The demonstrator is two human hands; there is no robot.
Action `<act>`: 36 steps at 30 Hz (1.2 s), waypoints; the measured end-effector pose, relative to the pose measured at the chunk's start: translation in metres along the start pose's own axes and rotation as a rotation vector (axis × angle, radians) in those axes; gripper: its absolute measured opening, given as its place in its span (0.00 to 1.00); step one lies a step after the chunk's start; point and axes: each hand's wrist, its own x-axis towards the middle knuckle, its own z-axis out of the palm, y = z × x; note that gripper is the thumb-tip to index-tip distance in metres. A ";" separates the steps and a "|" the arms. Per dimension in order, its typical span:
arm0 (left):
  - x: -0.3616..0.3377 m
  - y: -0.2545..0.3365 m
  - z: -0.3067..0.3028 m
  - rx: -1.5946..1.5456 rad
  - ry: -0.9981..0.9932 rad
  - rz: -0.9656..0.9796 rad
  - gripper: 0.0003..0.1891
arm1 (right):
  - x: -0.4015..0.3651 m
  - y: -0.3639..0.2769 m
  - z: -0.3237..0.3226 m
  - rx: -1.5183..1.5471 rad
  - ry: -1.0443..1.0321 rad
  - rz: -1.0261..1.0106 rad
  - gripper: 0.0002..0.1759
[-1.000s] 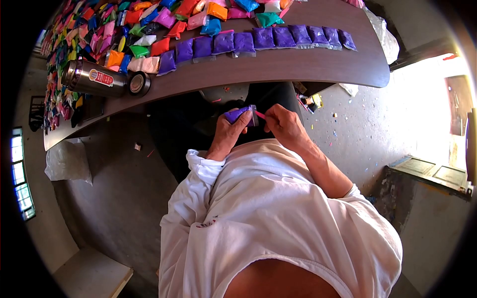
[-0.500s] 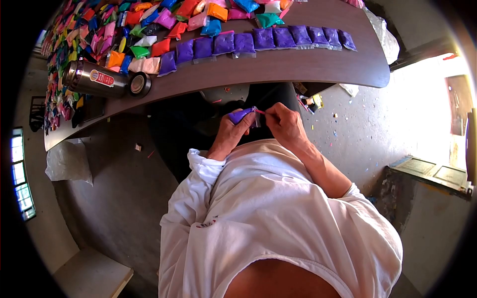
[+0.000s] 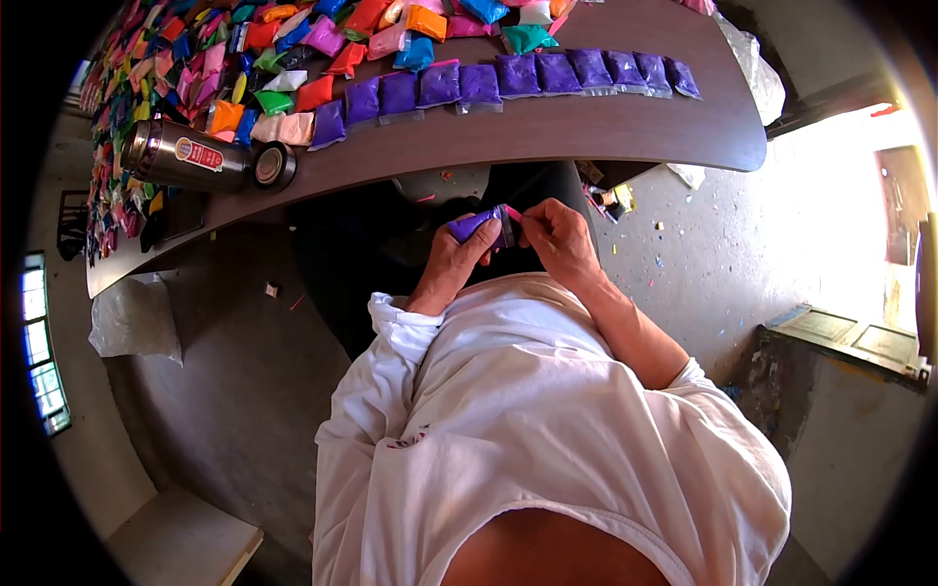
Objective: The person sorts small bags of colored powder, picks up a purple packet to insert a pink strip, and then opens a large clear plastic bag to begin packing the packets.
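My left hand (image 3: 451, 262) grips a small purple packet (image 3: 471, 226) in front of my lap, below the table edge. My right hand (image 3: 559, 239) pinches a thin pink stick (image 3: 513, 212) whose tip touches the clear open end of that packet. Both hands are close together over my dark trousers. A row of several more purple packets (image 3: 508, 78) lies along the brown table (image 3: 586, 132) above my hands.
Many coloured packets (image 3: 215, 59) cover the table's left and far side. A steel flask (image 3: 186, 154) lies on its side near the table's front edge, its cap (image 3: 274, 164) beside it. A white bag (image 3: 132, 317) sits on the floor at left.
My hands lifted slightly and the packet tilted a little; the pink stick stays at the packet's open end. Nothing on the table moved.
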 end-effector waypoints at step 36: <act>-0.004 0.006 0.002 -0.058 -0.022 -0.020 0.19 | -0.005 0.002 -0.006 0.788 0.008 0.305 0.12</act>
